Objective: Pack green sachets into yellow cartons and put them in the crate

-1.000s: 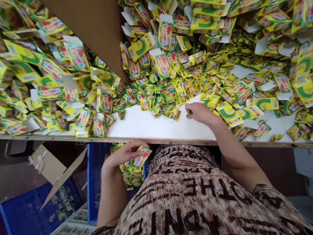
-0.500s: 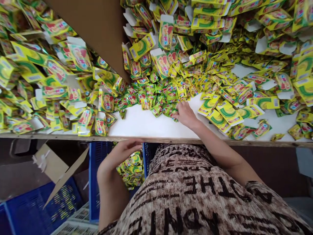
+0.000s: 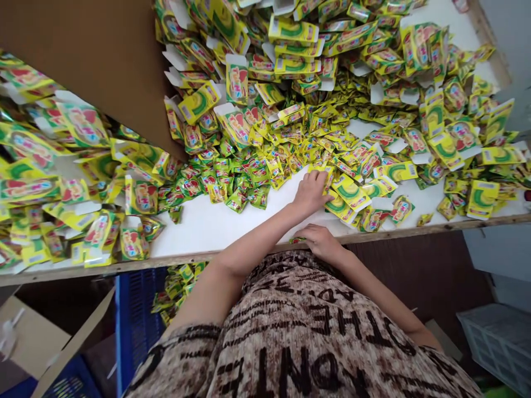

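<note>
My left hand [image 3: 310, 193] reaches across to the yellow-green cartons at the middle of the table. Its fingers curl over the end of a small yellow carton [image 3: 328, 176], largely covered by the hand. Just beside it lie several flat yellow cartons [image 3: 350, 190]. Nearer to me, at the table's front edge, my right hand [image 3: 324, 243] is closed, with a small green candy packet [image 3: 296, 240] showing at its fingertips. Loose green candy packets [image 3: 236, 199] form a heap left of my left hand, and yellow candy packets [image 3: 307, 146] lie behind it.
Piles of cartons [image 3: 294, 30] cover the back and both sides of the white table [image 3: 194, 226]. A brown cardboard panel [image 3: 95, 66] juts in at upper left. Below the edge stand a blue crate [image 3: 139, 298] near filled packets and an open cardboard box [image 3: 29, 326].
My left hand has risen from below the table edge and crossed to the yellow cartons. My right hand has drawn back from the green packets to the front edge. The view has shifted right.
</note>
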### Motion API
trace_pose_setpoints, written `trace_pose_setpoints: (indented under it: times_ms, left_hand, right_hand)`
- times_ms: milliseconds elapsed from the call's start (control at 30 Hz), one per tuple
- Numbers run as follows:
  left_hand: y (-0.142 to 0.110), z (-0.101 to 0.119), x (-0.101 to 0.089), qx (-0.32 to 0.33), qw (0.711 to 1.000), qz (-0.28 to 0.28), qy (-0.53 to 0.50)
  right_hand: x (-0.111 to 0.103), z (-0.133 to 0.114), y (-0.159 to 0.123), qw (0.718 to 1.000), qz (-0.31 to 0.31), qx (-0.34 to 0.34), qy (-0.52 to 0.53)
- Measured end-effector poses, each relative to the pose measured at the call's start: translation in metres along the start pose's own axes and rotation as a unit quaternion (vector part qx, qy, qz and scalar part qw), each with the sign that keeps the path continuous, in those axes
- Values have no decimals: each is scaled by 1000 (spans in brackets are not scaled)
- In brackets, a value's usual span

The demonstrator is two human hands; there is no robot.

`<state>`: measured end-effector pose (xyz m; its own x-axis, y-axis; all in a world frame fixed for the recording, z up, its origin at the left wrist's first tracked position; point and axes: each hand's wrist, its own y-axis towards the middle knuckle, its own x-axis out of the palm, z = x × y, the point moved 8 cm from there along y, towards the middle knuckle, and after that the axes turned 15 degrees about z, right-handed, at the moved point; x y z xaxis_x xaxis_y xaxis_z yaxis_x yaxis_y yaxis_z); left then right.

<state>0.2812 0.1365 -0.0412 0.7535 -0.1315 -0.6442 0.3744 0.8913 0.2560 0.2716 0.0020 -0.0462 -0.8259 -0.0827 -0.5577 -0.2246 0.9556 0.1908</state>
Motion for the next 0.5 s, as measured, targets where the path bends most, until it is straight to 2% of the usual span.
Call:
trace_pose_setpoints:
  times_ms: [67,133,233,300,367,433,500]
  left_hand:
    - [-3,-6,3,-23,1000,8,1]
    - [-11,-14,-15,-26,999,18,-22]
    - [-31,-21,-72,-14,999,7,-29]
    - [-46,-23,-109,-16,999,-33,-4]
    - [-60,-24,-135,-38,996,-74,14]
    - [-70,-25,-145,-71,994,-87,-4]
    - [-76,-30,-143,-112,990,-56,-56]
  right_hand:
    - [-12,10,-3,998,38,46,32]
    - [-25,20,-6,989,84,105,60]
    - [-49,35,-6,959,172,192,115]
    - [-61,42,0,932,237,229,150]
    - [-66,46,10,912,295,236,157]
    - [-61,43,22,920,303,215,124]
    - [-47,38,33,947,250,183,79]
